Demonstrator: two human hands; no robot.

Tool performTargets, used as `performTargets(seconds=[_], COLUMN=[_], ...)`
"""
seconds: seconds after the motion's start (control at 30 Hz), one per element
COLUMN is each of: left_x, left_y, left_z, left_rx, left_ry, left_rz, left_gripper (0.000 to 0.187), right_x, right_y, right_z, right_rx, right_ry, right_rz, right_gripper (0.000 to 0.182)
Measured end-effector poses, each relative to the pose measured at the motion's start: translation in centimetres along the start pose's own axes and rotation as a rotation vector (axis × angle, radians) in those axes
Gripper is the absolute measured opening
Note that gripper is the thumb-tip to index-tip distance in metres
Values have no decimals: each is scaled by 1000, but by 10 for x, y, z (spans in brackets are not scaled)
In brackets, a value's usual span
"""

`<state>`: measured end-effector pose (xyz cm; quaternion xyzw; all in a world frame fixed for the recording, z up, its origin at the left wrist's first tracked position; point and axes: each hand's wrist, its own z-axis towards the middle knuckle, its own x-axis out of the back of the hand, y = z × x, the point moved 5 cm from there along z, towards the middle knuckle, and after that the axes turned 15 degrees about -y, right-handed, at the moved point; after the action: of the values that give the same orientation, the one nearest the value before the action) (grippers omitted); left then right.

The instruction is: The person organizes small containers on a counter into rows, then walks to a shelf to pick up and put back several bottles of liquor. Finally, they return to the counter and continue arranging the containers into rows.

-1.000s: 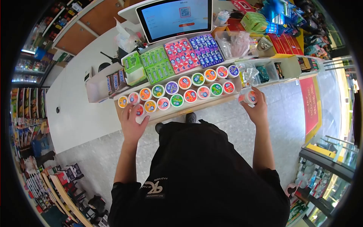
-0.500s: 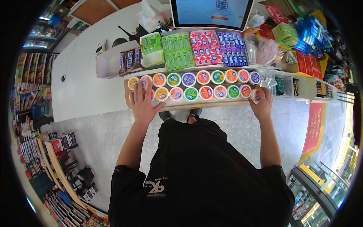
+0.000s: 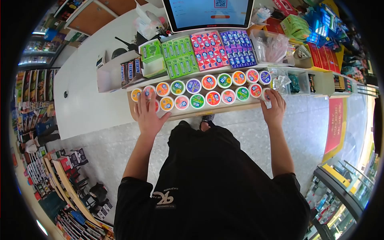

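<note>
- Right grip point(image 3: 273, 109): fingers closed around end tub point(image 3: 265, 95), 3 o'clock, front row (clock centred on the tubs).
- Left grip point(image 3: 150, 119): open; fingers spread over tubs' left end, 8 o'clock, thumb apart.
- Lidded tubs point(image 3: 213, 98): two rows inside shallow box point(image 3: 224, 110).
- Beyond: green packs point(image 3: 180, 56), 11; pink packs point(image 3: 209, 50), 12; purple packs point(image 3: 240, 49), 1.
- Snickers bars point(image 3: 131, 72): near 10.
- Screen point(image 3: 206, 14): 12, farther out.
- White desk point(image 3: 86, 90): 9.
</note>
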<state>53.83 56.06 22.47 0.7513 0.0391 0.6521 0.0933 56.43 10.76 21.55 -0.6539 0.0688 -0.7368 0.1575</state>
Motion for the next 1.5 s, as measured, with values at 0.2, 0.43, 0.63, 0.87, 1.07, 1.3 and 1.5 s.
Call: performTargets(seconds=[0.2, 0.43, 0.63, 0.87, 1.07, 1.3, 1.5], left_x=[12, 20, 6, -9, -36, -38, -33], left_y=[3, 5, 72, 205, 217, 209, 206], left_z=[-8, -14, -4, 27, 60, 69, 74], left_rx=[-23, -21, -213, -639, -723, -729, -710], left_ry=[102, 94, 54, -79, 100, 51, -5], left_rz=[28, -11, -133, -155, 95, 208, 137], left_gripper=[97, 93, 91, 77, 60, 51, 53], right_x=[-1, 2, 2, -4, 10, 5, -6], right_y=[-1, -1, 1, 11, -4, -19, -13], right_z=[6, 9, 13, 13, 24, 54, 65], right_rx=[-10, 128, 160, 177, 173, 327, 298], right_ry=[-58, 8, 23, -18, -114, -88, -163], right_rz=[-55, 102, 157, 121, 97, 20, 34], right_gripper=[46, 38, 40, 48, 62, 59, 48])
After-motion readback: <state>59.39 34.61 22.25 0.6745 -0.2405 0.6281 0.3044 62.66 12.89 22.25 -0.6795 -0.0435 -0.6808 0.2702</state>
